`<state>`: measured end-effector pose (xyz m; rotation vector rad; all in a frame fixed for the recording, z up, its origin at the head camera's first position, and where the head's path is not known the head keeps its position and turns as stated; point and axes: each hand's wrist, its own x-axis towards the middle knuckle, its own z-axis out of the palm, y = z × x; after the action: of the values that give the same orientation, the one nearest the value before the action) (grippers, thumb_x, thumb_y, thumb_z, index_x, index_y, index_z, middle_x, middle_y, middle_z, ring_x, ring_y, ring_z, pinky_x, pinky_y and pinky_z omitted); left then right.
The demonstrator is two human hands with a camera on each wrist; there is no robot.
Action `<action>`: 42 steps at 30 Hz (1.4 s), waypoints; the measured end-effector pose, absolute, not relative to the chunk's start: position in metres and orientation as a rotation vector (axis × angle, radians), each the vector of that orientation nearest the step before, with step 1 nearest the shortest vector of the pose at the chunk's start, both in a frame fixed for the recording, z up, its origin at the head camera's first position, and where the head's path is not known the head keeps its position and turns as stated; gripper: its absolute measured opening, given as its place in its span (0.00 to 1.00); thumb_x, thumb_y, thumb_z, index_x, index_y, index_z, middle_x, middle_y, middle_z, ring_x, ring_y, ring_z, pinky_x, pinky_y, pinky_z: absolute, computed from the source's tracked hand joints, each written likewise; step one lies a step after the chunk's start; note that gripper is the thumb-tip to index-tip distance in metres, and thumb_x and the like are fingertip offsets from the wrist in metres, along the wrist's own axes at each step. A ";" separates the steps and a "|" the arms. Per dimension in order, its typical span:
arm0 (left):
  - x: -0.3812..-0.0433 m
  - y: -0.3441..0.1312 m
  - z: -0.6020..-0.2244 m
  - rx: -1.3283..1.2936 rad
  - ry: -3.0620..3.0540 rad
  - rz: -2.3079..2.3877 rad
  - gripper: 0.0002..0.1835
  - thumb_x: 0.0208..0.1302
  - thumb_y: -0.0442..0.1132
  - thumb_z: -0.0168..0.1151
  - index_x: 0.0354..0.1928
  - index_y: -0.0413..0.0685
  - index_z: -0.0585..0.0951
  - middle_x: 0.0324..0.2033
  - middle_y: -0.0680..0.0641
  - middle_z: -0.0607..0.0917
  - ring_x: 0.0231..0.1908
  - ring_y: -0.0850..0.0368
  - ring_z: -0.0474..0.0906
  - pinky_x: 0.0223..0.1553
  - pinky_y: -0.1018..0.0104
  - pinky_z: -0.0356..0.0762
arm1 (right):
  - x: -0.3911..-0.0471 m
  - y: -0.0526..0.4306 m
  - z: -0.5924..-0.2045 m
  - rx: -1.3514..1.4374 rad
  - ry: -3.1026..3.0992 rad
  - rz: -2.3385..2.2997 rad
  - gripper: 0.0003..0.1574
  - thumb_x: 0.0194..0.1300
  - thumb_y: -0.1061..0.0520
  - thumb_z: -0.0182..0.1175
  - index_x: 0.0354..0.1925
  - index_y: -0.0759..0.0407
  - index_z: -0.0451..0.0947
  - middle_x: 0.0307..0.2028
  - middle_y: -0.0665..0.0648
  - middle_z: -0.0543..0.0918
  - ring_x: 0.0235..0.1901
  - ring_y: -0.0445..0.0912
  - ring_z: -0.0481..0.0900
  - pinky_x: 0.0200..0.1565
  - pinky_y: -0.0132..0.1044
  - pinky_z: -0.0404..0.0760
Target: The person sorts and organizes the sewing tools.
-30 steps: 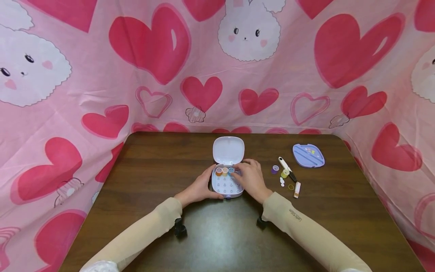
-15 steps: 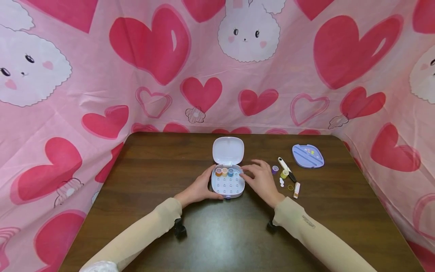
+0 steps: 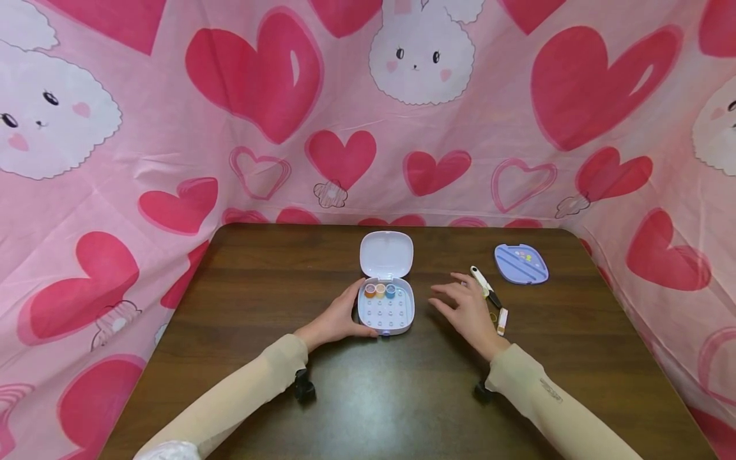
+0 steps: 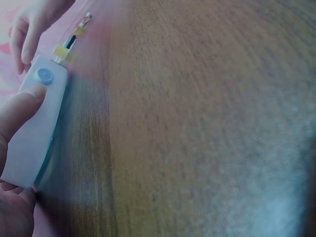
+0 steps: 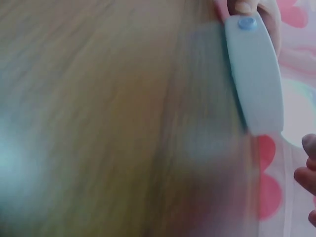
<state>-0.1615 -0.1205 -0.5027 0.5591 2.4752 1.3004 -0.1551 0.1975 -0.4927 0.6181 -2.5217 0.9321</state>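
Brown desk (image 3: 276, 275), pink heart backdrop (image 3: 397, 121)
Right hand (image 3: 468, 313), fingers spread, has left the white case (image 3: 385, 308); left hand (image 3: 336, 316) still grips it

The right hand (image 3: 467, 313) hides part of a yellow ring (image 3: 493, 316) at the right — what else it covers cannot be told. The left hand (image 3: 339, 316) hides part of the left wall of the white box (image 3: 397, 331). The insides of the three cups (image 3: 380, 291), the coloured bits (image 3: 525, 256) on the violet tray (image 3: 512, 273) and the lettering on the right sleeve (image 3: 535, 386) are too small to tell. The right wrist view blurs the tabletop (image 5: 98, 98) and cuts off the right hand — only fingers show.
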 end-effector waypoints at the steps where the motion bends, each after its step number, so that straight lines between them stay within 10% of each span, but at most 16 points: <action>1: -0.161 -0.120 -0.502 0.558 2.475 1.296 0.66 0.49 0.50 0.86 0.82 0.43 0.50 0.77 0.39 0.61 0.75 0.43 0.61 0.76 0.43 0.58 | -0.154 0.201 -0.493 0.623 -2.509 0.927 0.20 0.55 0.61 0.80 0.47 0.61 0.89 0.41 0.60 0.91 0.62 0.65 0.73 0.66 0.67 0.62; 25: -0.164 -0.120 -0.502 0.558 2.483 1.266 0.67 0.49 0.52 0.86 0.82 0.46 0.50 0.78 0.41 0.60 0.76 0.45 0.60 0.76 0.45 0.58 | -0.148 0.281 -0.501 0.422 -2.387 0.994 0.18 0.50 0.71 0.78 0.43 0.67 0.89 0.45 0.67 0.89 0.58 0.70 0.73 0.64 0.58 0.60; 42: -0.162 -0.120 -0.503 0.543 2.469 1.270 0.66 0.50 0.52 0.85 0.83 0.47 0.50 0.79 0.41 0.59 0.76 0.45 0.60 0.77 0.44 0.57 | -0.153 0.295 -0.502 0.086 -2.671 1.107 0.27 0.64 0.57 0.75 0.59 0.65 0.84 0.57 0.73 0.83 0.73 0.77 0.56 0.68 0.76 0.56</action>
<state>-0.1617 -0.1201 -0.5026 0.5427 2.4692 1.2700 -0.1528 0.2945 -0.5022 0.0858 -2.6711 1.1068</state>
